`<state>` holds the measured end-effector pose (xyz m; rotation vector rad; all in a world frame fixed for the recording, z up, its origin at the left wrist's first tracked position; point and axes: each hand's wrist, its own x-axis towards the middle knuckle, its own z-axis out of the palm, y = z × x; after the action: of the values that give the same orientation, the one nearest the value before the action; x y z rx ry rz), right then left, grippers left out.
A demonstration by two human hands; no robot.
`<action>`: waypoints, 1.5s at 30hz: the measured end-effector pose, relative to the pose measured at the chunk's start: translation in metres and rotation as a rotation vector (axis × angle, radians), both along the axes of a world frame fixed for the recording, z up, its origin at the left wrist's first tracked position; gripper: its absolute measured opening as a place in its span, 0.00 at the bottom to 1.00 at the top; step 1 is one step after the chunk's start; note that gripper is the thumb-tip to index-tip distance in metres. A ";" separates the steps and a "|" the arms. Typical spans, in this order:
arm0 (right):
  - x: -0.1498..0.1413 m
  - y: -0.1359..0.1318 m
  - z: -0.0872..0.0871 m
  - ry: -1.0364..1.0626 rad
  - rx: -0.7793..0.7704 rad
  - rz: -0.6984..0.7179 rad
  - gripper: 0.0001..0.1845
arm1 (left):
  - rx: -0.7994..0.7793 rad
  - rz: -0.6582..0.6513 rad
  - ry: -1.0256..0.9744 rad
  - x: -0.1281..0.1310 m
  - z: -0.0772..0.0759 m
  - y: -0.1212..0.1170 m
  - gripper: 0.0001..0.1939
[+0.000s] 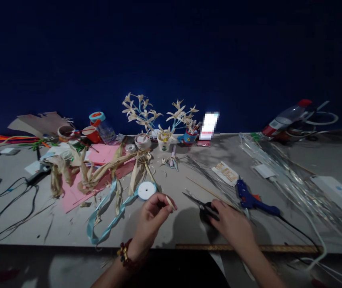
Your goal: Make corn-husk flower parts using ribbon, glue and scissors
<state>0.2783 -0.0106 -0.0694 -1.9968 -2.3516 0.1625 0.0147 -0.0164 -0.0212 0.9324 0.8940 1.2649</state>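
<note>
My left hand [152, 218] is raised over the near edge of the grey table [185, 228], its fingers pinched on a small pale strip of husk [170, 202]. A beaded bracelet [125, 253] sits on that wrist. My right hand [232, 224] lies on the black handles of a pair of scissors [201, 204] that rest on the table, blades pointing left. A spool of light blue ribbon [147, 190] lies just beyond my left hand, its loose end trailing down to the left.
Dried corn husks [99, 170] lie on pink paper [75, 194]. Small pots of husk flowers [161, 120] stand at the back. A blue glue gun [253, 200], thin wires [209, 176], clear wrap [285, 172], a power strip [339, 196], a bottle [285, 118] and black cables [11, 200] surround the work area.
</note>
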 end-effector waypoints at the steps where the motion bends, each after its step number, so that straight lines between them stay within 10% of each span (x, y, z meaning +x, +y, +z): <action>1: -0.002 0.004 0.004 -0.025 -0.009 0.001 0.05 | -0.006 -0.002 -0.012 -0.001 0.001 0.000 0.08; 12: 0.007 0.035 0.037 0.202 -0.302 0.066 0.08 | -0.246 -0.275 -0.514 -0.004 0.002 0.005 0.08; 19: -0.059 0.033 0.076 1.208 -0.157 0.477 0.13 | -0.395 -0.455 -0.744 0.005 -0.007 0.004 0.10; 24: -0.086 0.032 0.071 1.336 -0.063 0.541 0.06 | -0.496 -0.440 -0.761 0.004 -0.016 0.001 0.14; 36: -0.093 0.037 0.051 0.591 0.284 0.547 0.09 | 0.136 0.039 0.601 -0.006 -0.028 0.012 0.13; 45: -0.092 0.087 0.038 0.450 0.211 0.343 0.09 | 0.362 0.183 0.957 -0.022 -0.036 0.023 0.08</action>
<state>0.1864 0.0759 -0.0311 -1.2899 -2.2720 0.3235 -0.0070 0.0069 -0.0571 1.8496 1.5331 1.1307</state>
